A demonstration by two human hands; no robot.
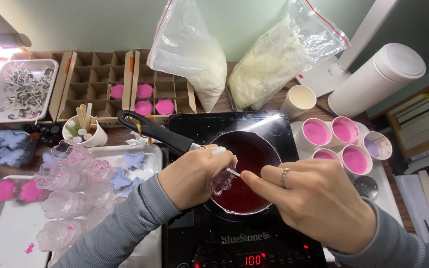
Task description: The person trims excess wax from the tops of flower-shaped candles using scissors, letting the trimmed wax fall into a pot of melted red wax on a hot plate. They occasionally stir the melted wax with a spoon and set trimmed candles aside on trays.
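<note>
My left hand (192, 177) grips a small clear plastic mould (223, 180) over the near rim of a small pot (248, 171) of dark red liquid wax. My right hand (314, 198), a ring on one finger, pinches a thin white wick stick (232, 171) at the top of that mould. The pot has a black handle (150, 130) pointing back left. It sits on a black induction hob (214, 233) with a red lit display.
Clear flower moulds (70, 198) are piled on a white tray at left, beside pink and blue wax shapes. Paper cups of pink wax (346, 144) stand on the right. Cardboard divider boxes (125, 84), two bags of white wax flakes (194, 54) and a cup of sticks (83, 131) line the back.
</note>
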